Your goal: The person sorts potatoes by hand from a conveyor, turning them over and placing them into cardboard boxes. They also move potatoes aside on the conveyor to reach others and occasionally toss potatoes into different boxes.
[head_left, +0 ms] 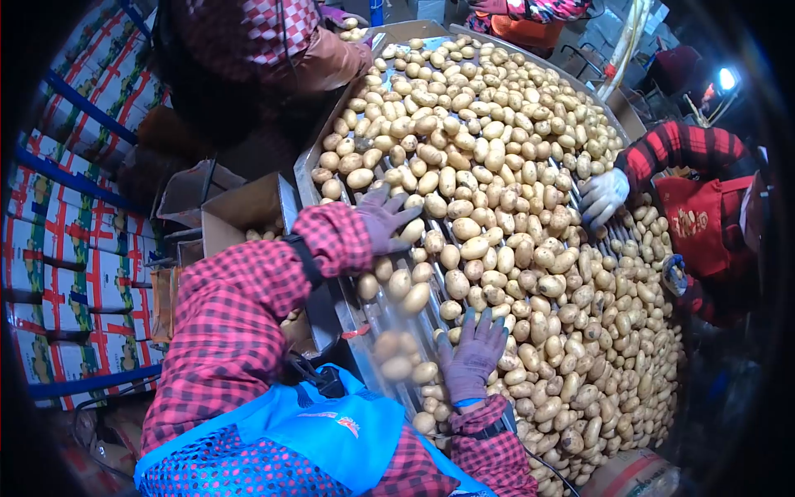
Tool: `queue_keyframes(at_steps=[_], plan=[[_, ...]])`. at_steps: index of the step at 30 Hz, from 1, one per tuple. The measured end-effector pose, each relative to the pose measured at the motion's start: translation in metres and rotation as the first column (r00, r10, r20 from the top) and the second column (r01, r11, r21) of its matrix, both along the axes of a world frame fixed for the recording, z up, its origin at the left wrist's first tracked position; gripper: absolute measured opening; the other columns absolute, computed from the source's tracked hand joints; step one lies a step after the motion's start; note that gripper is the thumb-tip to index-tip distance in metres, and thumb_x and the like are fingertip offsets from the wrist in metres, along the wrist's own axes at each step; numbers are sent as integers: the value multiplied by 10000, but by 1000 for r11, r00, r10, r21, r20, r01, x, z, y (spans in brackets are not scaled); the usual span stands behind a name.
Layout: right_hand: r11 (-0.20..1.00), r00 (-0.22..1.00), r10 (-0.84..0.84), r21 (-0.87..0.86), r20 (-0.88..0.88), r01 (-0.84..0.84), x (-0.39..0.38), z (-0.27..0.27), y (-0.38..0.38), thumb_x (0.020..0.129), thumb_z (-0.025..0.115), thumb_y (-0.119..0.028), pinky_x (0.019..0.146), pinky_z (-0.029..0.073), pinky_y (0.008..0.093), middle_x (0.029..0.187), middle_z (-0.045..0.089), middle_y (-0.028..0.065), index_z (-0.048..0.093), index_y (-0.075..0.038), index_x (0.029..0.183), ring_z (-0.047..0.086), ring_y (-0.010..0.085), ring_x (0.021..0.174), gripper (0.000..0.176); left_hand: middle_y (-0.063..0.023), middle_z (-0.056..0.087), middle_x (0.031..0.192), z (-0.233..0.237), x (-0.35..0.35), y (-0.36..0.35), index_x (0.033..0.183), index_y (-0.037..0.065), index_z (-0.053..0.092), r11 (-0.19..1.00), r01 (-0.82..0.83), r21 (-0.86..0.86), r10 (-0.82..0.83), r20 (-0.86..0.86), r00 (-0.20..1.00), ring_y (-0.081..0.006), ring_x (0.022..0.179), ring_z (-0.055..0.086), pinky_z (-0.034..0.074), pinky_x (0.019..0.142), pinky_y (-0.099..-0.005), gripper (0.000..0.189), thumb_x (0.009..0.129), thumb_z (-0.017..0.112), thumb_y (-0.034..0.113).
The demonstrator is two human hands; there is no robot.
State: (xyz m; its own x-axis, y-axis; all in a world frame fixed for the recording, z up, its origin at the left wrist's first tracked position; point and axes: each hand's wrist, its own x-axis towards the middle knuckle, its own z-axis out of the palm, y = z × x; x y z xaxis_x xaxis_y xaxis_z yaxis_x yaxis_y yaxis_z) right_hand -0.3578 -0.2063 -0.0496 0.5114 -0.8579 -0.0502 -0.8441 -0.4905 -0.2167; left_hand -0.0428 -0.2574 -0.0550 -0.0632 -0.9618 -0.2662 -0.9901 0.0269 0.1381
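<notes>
Potatoes cover a wide slatted table with a metal rim. My left hand, in a purple glove, lies at the table's near left side with its fingers spread, touching potatoes beside it. Lower down, my right hand, gloved likewise, rests palm down with fingers apart against the heap. Neither hand is wrapped round a potato. Between my hands and the rim, a few potatoes are smeared by motion over the partly bare slats. What lies under my palms is hidden.
An open cardboard box holding potatoes stands left of the table. Stacked printed cartons fill the left side behind blue bars. Across the table, a co-worker's white-gloved hand touches potatoes. Another person leans in at the upper left.
</notes>
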Motion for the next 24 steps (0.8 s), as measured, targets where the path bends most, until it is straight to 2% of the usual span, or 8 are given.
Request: queue_keyframes(at_steps=[2, 6, 10, 16, 18, 19, 21, 24], plan=[[1000, 1000, -3, 22, -3, 4, 1, 2, 0, 838, 598, -480, 1077, 210, 609, 1423, 375, 269, 490, -21, 1314, 323, 500, 1304, 670, -155, 516, 1340, 28, 12, -27, 1347, 192, 516, 967, -122, 223, 147, -98, 984, -351, 1186, 523, 421, 1021, -431, 584, 833, 635, 442], [1000, 1000, -16, -17, 8, 16, 2, -1, 0, 832, 602, -484, 1074, 228, 599, 1390, 412, 245, 505, -42, 1313, 339, 485, 1296, 660, -160, 560, 1279, 23, 49, -92, 1306, 155, 527, 821, -458, -341, 317, -395, 862, -341, 1142, 556, 457, 968, -436, 464, 863, 618, 260], [999, 999, -49, -21, 11, 49, 1, -3, -1, 814, 621, -500, 1073, 244, 592, 1375, 424, 230, 507, -56, 1317, 349, 475, 1288, 680, -132, 435, 1427, -4, 55, -187, 1390, 177, 463, 864, -305, -400, 309, -55, 949, -375, 1260, 468, 421, 1039, -434, 624, 795, 651, 169], [999, 999, -34, -38, 12, 34, 1, -6, -3, 796, 644, -497, 1077, 261, 574, 1375, 411, 211, 486, -70, 1332, 360, 445, 1279, 703, -146, 511, 1330, 3, 50, -197, 1284, 174, 586, 891, -452, -44, 445, -114, 888, -314, 1227, 525, 446, 1013, -405, 585, 721, 732, 121], [997, 999, -41, -58, 25, 42, 0, -8, -4, 798, 638, -496, 1072, 271, 569, 1374, 407, 205, 481, -66, 1330, 367, 438, 1268, 701, -135, 578, 1247, -3, 56, -173, 1256, 79, 587, 816, -575, -55, 349, -746, 568, -280, 1171, 566, 482, 967, -391, 435, 845, 674, 193], [996, 999, -35, -82, 18, 36, -1, -9, -5, 802, 630, -496, 1071, 270, 567, 1368, 414, 204, 482, -64, 1328, 377, 435, 1258, 696, -115, 584, 1231, 3, 47, -155, 1273, 103, 577, 776, -611, 159, 298, -945, 132, -246, 1127, 579, 508, 914, -365, 421, 877, 653, 223], [994, 999, -32, -105, 17, 34, 1, -11, -1, 809, 613, -497, 1072, 270, 561, 1353, 430, 202, 489, -64, 1323, 394, 430, 1243, 683, -96, 590, 1213, 4, 34, -101, 1306, 132, 549, 769, -405, 495, 205, -790, -578, -210, 1074, 593, 536, 853, -338, 386, 937, 593, 237], [993, 999, -43, -111, 23, 45, 3, -6, -2, 811, 602, -487, 1076, 272, 545, 1334, 463, 192, 524, -79, 1303, 408, 422, 1242, 644, -106, 556, 1255, -19, 14, -12, 1374, 178, 471, 849, -27, 527, 222, -403, -888, -214, 1087, 581, 529, 896, -345, 431, 954, 564, 194]])
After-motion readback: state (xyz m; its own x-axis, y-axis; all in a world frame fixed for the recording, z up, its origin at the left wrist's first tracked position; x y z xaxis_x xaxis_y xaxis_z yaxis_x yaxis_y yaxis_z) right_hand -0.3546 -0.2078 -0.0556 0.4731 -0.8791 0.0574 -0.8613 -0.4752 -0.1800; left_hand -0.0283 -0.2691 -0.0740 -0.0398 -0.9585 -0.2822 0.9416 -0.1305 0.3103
